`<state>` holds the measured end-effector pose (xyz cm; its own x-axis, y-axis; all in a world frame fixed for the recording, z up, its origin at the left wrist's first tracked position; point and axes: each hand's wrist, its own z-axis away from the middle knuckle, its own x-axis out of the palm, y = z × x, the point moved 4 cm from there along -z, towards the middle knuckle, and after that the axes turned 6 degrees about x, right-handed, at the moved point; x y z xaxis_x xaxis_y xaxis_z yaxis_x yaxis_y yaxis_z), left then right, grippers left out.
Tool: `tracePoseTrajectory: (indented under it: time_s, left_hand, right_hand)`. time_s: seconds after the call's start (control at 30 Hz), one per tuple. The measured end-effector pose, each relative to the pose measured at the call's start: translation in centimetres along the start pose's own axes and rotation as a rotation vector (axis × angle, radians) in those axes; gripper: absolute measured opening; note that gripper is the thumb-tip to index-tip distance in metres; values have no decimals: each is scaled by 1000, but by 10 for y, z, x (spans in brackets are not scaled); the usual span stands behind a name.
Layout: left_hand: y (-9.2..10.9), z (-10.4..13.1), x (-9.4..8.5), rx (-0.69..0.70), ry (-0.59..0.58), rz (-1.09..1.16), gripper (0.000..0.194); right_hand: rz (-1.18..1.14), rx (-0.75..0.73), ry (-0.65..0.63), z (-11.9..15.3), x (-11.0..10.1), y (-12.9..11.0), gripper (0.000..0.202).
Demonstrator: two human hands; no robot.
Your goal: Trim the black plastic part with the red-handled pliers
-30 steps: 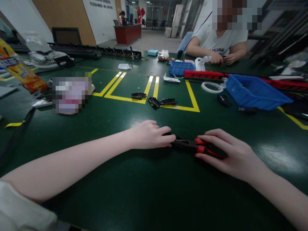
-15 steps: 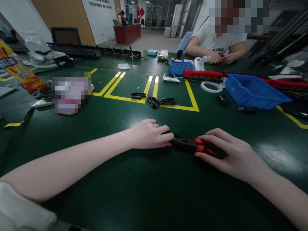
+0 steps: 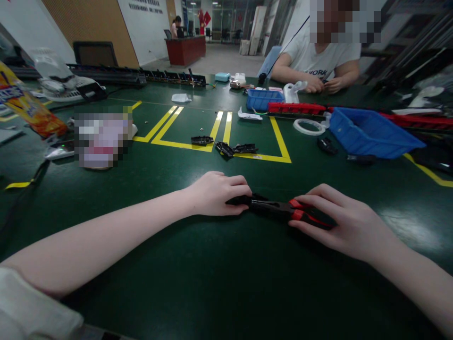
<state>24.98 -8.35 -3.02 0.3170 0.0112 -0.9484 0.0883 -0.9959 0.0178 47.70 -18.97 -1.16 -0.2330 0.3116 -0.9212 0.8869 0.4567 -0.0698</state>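
Note:
My left hand [image 3: 221, 194] is closed on a small black part [image 3: 238, 200] low over the green table [image 3: 219, 278]. From the right, my right hand [image 3: 339, 222] grips the red and black handles of long-nose pliers [image 3: 272, 207]. The pliers' dark jaws point left and meet the black part at my left fingertips; their exact contact is hard to make out. Beyond my hands, several black plastic pieces lie on and beside the yellow tape, among them one piece [image 3: 202, 140] at the left and another [image 3: 224, 149] nearer the middle.
A blue bin [image 3: 375, 134], a smaller blue tray [image 3: 264, 100], a white tape ring [image 3: 309, 126] and red strips [image 3: 296, 108] lie at the back right. Across the table sits a person [image 3: 320, 61]. An orange and yellow bag [image 3: 33, 106] stands at the left.
My left hand has shifted slightly left and up, and more of the black part shows between its fingers. The pliers are still in my right hand.

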Motion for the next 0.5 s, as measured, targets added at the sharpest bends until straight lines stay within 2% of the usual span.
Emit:
tracePoseTrajectory:
  time_s: [0.5]
  left_hand:
    - [-1, 0, 1, -19, -11, 62, 25]
  right_hand:
    - [9, -17, -20, -2, -1, 1, 34]
